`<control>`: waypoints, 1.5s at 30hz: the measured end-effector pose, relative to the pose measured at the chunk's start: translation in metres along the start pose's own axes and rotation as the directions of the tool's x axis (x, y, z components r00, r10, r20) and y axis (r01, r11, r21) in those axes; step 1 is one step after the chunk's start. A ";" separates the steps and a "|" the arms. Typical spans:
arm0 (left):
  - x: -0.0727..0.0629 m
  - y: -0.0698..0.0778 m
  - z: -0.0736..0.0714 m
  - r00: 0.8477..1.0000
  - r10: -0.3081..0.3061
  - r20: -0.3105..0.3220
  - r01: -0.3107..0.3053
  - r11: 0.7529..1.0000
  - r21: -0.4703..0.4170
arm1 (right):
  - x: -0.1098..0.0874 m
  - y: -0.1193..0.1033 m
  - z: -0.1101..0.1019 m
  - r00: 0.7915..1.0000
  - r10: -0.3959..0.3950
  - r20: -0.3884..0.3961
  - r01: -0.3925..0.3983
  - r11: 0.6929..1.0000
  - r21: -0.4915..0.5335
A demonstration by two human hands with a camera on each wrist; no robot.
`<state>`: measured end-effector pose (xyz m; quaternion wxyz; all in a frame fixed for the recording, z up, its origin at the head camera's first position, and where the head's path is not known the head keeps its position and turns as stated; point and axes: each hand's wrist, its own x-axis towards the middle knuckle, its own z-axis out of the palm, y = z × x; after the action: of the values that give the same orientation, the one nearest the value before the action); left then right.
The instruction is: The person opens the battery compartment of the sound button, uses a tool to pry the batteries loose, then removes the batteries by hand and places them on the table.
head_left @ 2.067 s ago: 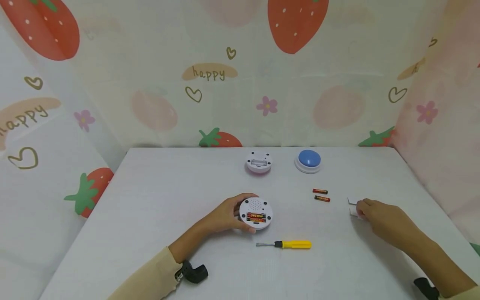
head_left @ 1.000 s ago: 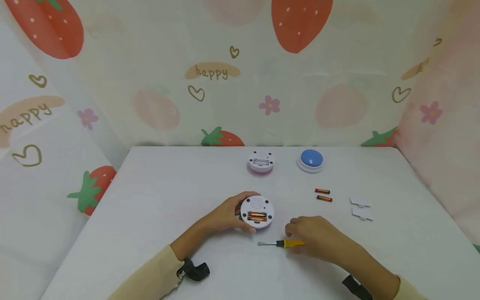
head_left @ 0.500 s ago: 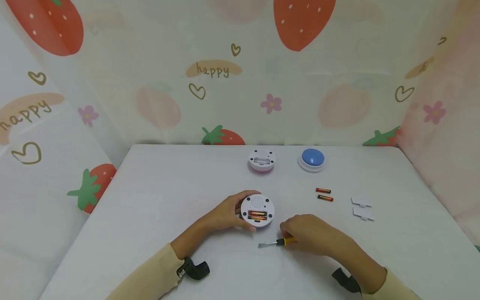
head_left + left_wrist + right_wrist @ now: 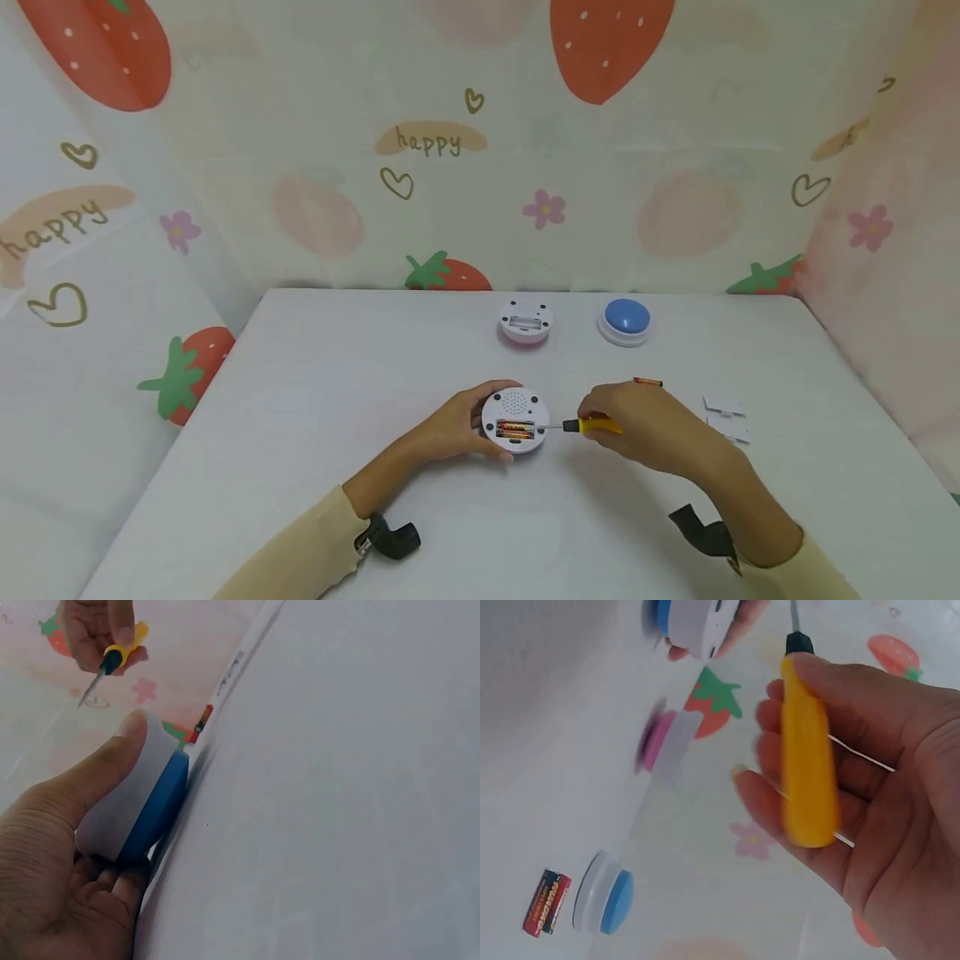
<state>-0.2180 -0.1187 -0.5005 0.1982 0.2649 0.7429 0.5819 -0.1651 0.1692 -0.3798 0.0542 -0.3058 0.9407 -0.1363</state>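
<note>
My left hand [image 4: 459,429] grips a round push-button device [image 4: 515,404] by its rim, turned bottom up. Its blue dome [image 4: 163,802] faces the table in the left wrist view. Two red-and-black batteries [image 4: 514,429] sit in its uncovered compartment. A screwdriver with a yellow handle [image 4: 810,757] is held in my right hand [image 4: 660,429], thumb along the handle. Its metal shaft [image 4: 551,427] points left, and the tip appears over the compartment's right end in the head view. Whether the tip touches the batteries I cannot tell.
Behind stand an upturned pink device [image 4: 525,323] with a bare compartment and an upright blue-domed one [image 4: 627,317]. Two loose batteries [image 4: 547,902] lie nearby, one hidden by my right hand in the head view. Two white battery covers [image 4: 723,406] lie at the right.
My right hand left the covers at the right, took the screwdriver from the table and brought its tip up to the device. My left hand kept its hold.
</note>
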 end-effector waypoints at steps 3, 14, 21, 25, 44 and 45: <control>-0.001 0.002 -0.001 1.000 -0.009 -0.015 0.009 1.000 0.002 | 0.004 0.002 0.001 0.998 -0.041 -0.049 0.039 0.998 -0.041; 0.000 0.003 -0.001 1.000 -0.008 -0.013 0.008 1.000 0.006 | 0.007 0.001 0.003 0.993 -0.037 -0.109 0.027 0.996 -0.088; 0.002 0.001 0.000 1.000 -0.003 -0.008 0.003 1.000 0.009 | 0.009 -0.003 0.011 0.991 -0.022 -0.135 0.003 0.990 -0.142; 0.002 0.000 0.001 1.000 -0.015 -0.016 0.015 1.000 0.021 | 0.008 -0.005 0.014 0.986 -0.035 -0.161 0.011 0.989 -0.145; 0.001 0.002 0.002 0.998 -0.048 -0.031 0.049 0.997 0.060 | 0.015 0.013 0.024 0.980 -0.033 -0.196 0.029 0.999 -0.025; 0.001 0.002 0.002 0.998 -0.048 -0.029 0.050 0.997 0.061 | 0.015 0.013 0.025 0.980 -0.035 -0.198 0.031 0.999 -0.023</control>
<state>-0.2174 -0.1160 -0.4987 0.1937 0.2445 0.7696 0.5572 -0.1798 0.1653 -0.4073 -0.0451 -0.3069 0.9375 -0.1575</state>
